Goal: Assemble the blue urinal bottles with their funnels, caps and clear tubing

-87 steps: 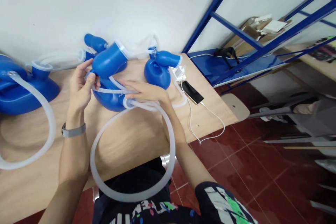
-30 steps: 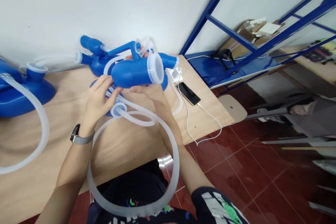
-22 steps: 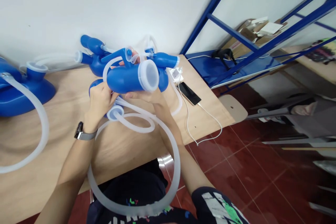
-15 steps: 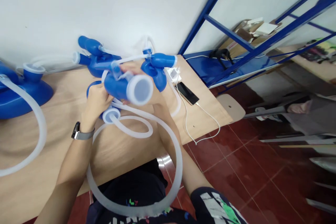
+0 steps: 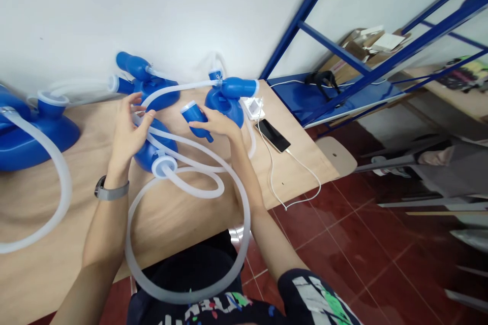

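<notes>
Over the wooden worktop [image 5: 183, 213], left hand [image 5: 127, 129] pinches a translucent tube [image 5: 171, 90]; right hand [image 5: 217, 124], fingers curled, grips a blue funnel [image 5: 193, 115].

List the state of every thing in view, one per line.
left hand: fingers closed on a thin tube
right hand: gripping the blue funnel
blue funnel: lifted, tilted
wide hose: looped past the table edge
blue bulb: resting on the table
phone: flat, cable plugged in

A pale wooden worktop [image 5: 183, 213] carries several blue bulb vessels [image 5: 147, 84] with translucent hoses [image 5: 57, 172]. Right of the right grip [image 5: 215, 124] lie a phone [image 5: 272, 134] and a white cable [image 5: 301, 165].
</notes>
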`<state>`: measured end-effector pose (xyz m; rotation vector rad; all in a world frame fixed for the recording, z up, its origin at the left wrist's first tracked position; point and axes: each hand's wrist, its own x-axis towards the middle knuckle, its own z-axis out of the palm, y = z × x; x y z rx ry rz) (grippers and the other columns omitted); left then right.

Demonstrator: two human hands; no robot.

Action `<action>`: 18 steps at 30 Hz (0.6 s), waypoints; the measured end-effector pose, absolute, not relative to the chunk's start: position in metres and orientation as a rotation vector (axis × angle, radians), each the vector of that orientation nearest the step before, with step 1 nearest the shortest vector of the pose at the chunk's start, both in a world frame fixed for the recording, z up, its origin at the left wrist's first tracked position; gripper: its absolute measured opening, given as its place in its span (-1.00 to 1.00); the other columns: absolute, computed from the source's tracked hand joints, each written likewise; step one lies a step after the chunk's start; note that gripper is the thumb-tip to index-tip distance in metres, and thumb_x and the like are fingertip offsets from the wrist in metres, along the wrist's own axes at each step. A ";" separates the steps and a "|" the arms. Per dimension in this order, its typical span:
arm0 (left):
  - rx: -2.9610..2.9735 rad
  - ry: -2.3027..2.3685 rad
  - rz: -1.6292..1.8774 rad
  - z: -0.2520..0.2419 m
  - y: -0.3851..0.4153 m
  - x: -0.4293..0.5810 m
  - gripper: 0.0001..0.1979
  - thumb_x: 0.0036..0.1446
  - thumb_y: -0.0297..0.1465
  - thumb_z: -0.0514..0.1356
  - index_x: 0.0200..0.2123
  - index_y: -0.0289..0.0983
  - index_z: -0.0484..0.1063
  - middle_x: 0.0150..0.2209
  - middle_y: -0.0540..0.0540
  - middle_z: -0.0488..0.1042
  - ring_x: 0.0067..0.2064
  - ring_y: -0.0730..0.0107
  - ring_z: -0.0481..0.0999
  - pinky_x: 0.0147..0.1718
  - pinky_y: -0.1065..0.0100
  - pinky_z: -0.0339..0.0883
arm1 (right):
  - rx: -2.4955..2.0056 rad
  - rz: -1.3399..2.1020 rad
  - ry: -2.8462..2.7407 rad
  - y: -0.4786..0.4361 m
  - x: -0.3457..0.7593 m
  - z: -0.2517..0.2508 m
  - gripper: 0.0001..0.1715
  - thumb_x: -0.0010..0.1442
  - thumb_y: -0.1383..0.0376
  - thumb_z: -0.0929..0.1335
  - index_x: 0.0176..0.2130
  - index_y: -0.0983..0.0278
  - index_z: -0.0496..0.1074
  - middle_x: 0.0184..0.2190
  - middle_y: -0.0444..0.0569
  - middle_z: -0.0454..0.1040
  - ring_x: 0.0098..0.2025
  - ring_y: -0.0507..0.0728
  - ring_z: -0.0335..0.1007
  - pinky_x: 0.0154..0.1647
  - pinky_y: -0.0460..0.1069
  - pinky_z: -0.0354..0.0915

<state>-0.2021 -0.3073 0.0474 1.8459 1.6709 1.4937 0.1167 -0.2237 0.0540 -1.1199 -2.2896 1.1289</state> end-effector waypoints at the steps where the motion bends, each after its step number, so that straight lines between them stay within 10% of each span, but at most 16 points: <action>1: 1.872 1.673 1.494 0.048 -0.307 -0.204 -0.32 0.50 0.12 0.46 0.44 -0.13 0.52 0.39 -0.29 0.57 0.25 -0.01 0.73 0.17 0.02 0.72 | -1.141 1.133 -2.335 -0.220 0.116 0.047 -0.08 0.55 -0.31 0.52 0.53 0.19 0.48 -0.21 -0.09 0.77 -0.44 0.19 0.66 -0.30 0.07 0.64; 4: 1.922 1.664 1.444 0.053 -0.309 -0.214 -0.25 0.48 0.24 0.46 0.39 -0.20 0.59 0.40 -0.30 0.51 0.30 0.01 0.69 0.23 0.02 0.73 | -1.195 1.093 -2.427 -0.209 0.112 0.027 0.11 0.50 -0.31 0.55 0.68 0.23 0.40 0.30 0.20 0.81 0.18 0.42 0.86 0.33 0.23 0.70; 7: 1.982 1.666 1.405 0.065 -0.318 -0.227 -0.17 0.42 0.37 0.43 0.34 -0.20 0.67 0.38 -0.31 0.51 0.33 -0.03 0.67 0.25 0.01 0.75 | -1.182 1.097 -2.484 -0.202 0.107 0.016 0.21 0.48 -0.27 0.57 0.75 0.29 0.34 0.75 0.30 0.37 0.73 0.52 0.42 0.81 0.33 0.29; 13: 2.252 1.687 0.934 0.102 -0.361 -0.249 -0.25 0.41 0.42 0.36 -0.09 -0.20 0.79 -0.02 -0.20 0.69 -0.11 0.15 0.67 -0.08 0.15 0.66 | -1.036 1.141 -2.490 -0.217 0.112 0.046 0.20 0.53 -0.23 0.54 0.78 0.30 0.28 0.81 0.27 0.24 0.85 0.46 0.18 0.91 0.36 0.11; 18: 2.216 1.270 0.409 0.102 -0.372 -0.239 -0.46 0.49 0.18 0.31 0.08 -0.12 0.79 0.05 -0.19 0.83 -0.03 0.04 0.79 -0.05 0.19 0.71 | -0.680 1.184 -2.404 -0.261 0.130 0.093 0.07 0.52 -0.24 0.58 0.72 0.14 0.42 0.68 0.17 0.50 0.65 0.43 0.52 0.75 0.38 0.41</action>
